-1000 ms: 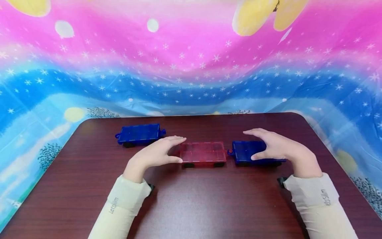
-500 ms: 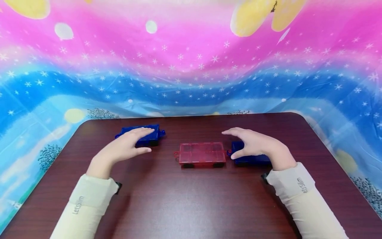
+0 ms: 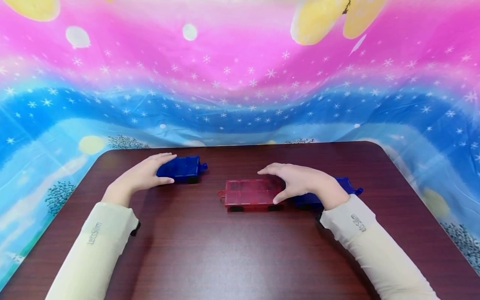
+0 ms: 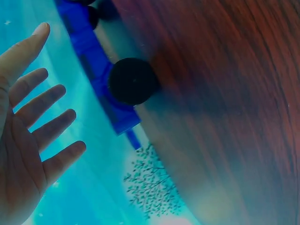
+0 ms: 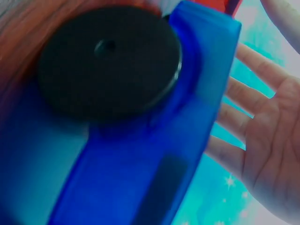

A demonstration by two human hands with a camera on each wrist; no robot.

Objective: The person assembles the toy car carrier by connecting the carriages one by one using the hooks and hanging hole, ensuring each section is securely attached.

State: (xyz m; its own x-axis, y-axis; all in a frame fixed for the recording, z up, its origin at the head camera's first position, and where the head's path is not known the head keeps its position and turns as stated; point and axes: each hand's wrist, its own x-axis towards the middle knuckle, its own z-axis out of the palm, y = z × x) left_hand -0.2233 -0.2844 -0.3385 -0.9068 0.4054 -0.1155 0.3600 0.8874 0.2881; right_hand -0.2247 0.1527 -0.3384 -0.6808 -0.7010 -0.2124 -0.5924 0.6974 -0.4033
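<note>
A blue translucent toy train car (image 3: 183, 168) with black wheels stands at the back left, coupling hook to the right. My left hand (image 3: 140, 177) hovers at its left end and hides that part; in the left wrist view the spread fingers (image 4: 54, 133) are apart from the car. A red translucent car (image 3: 249, 193) stands mid-table, a loop at its left end. Over its right end hangs my right hand (image 3: 300, 181), thumb and fingers extended, holding nothing. Beneath that wrist is a second blue car (image 3: 345, 185); the hand hides where it meets the red one.
The cars stand on a dark reddish-brown wood table (image 3: 225, 258) with rounded back corners. A pink and blue printed cloth (image 3: 240, 96) with snowflakes hangs behind it and along both sides.
My left hand has moved left from the red car to the left blue car. My right hand has shifted left from over the right blue car to the red car's right end.
</note>
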